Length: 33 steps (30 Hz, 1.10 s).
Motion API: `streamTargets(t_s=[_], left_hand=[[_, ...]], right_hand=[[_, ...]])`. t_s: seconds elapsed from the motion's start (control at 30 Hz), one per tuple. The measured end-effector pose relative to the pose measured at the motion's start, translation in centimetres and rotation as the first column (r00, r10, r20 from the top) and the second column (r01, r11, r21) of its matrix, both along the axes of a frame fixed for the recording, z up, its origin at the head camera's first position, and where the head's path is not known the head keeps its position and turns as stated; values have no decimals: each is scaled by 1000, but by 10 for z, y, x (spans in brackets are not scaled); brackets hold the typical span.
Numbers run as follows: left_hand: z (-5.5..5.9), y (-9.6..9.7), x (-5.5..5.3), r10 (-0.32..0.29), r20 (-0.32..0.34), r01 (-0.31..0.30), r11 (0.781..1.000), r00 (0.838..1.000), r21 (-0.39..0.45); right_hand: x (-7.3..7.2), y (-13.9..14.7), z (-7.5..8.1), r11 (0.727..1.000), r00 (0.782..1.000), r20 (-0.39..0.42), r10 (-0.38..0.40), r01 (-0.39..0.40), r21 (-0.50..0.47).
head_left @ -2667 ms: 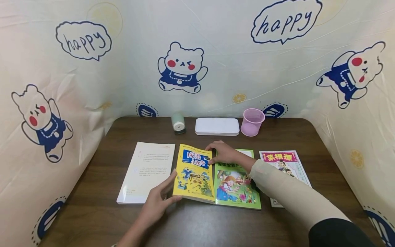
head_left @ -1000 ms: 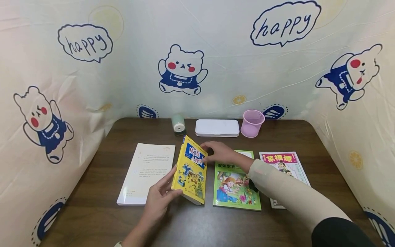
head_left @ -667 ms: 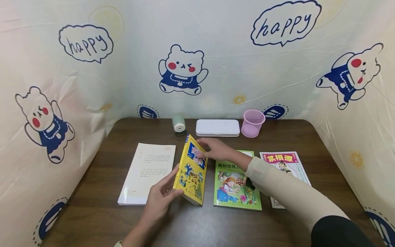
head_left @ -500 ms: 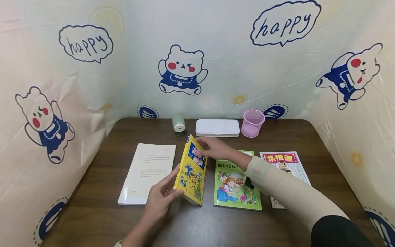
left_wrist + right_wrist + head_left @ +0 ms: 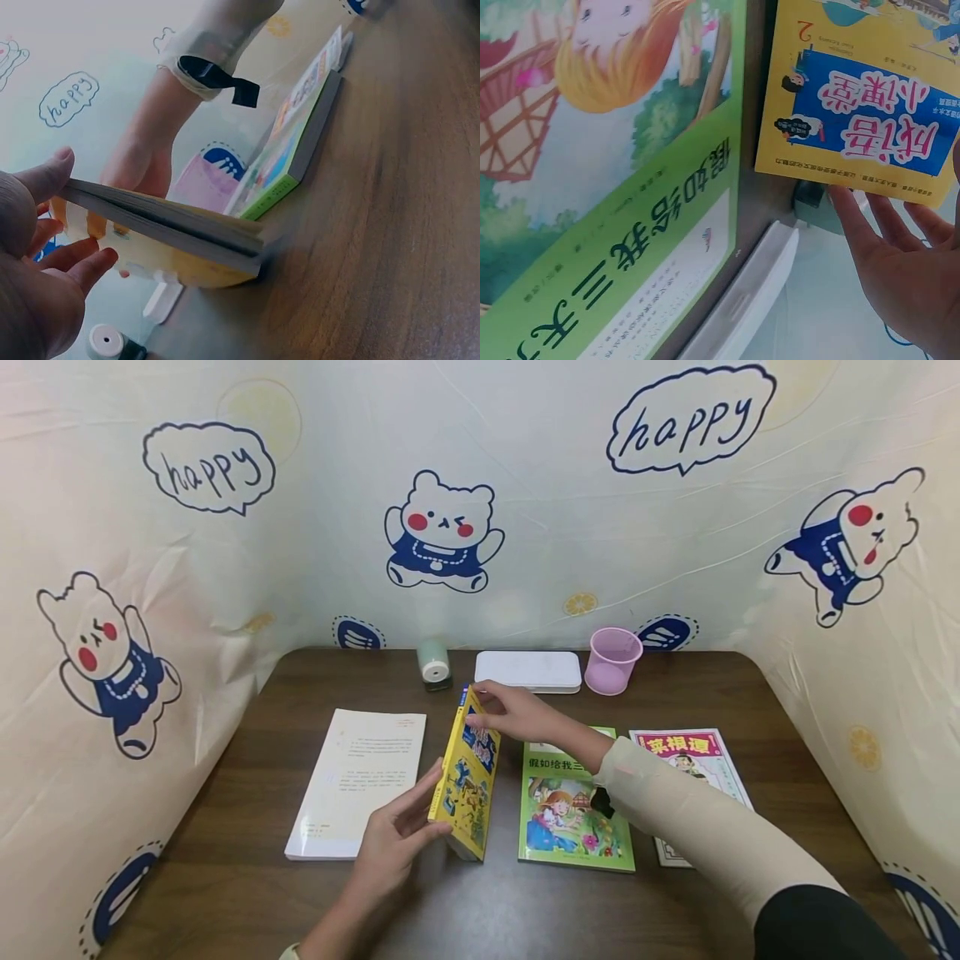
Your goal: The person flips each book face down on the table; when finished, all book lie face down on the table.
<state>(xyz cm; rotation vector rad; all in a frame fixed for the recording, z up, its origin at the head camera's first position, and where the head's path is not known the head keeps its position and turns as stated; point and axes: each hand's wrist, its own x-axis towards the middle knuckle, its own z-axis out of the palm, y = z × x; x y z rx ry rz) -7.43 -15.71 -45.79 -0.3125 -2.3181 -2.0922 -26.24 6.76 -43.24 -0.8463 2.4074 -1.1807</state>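
A yellow book point(image 5: 468, 789) with a blue title panel stands steeply tilted on one long edge, its spine raised. My left hand point(image 5: 393, 839) grips it low on the spine side, thumb on the front cover and fingers behind. At the top end, my right hand point(image 5: 517, 714) pinches the book, with the thumb on the cover. In the left wrist view the page block of the yellow book point(image 5: 161, 229) faces the camera, its lower edge near the table. The right wrist view has the fingers of my right hand point(image 5: 900, 262) at the top edge.
Right of the yellow book lie a green book point(image 5: 573, 818) and a pink-and-white book point(image 5: 708, 764). A white book point(image 5: 363, 781) lies at left. Behind are a mint-green pencil sharpener point(image 5: 433, 662), a white case point(image 5: 528, 671) and a pink cup point(image 5: 612, 662).
From lying nearly flat with its right edge over the green book, the yellow book has tipped up and moved clear of it. My right hand has shifted slightly up and left.
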Motion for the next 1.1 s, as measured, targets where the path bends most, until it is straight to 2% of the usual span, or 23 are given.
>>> streamTargets(t_s=[0.13,0.33,0.53,0.63,0.83,1.1], left_hand=[[2,0,0,-15,-14,15,1000,1000,16],[5,-2,1,-55,-64,57,998,996,21],[7,-6,1,-85,-105,83,996,991,-24],[8,-7,1,-104,-154,101,994,983,-32],[9,-8,-1,-137,-264,130,991,955,-45],[4,-7,0,-149,-273,132,988,951,-79]], right_hand=[[2,-2,5,1000,999,7,-31,31,6],[4,-6,9,998,998,8,-55,55,-37],[4,-11,7,989,995,85,-49,60,-133],[5,-13,6,984,992,114,-46,65,-167],[5,-16,2,970,988,153,-30,66,-235],[2,-12,-9,953,978,204,34,30,-301]])
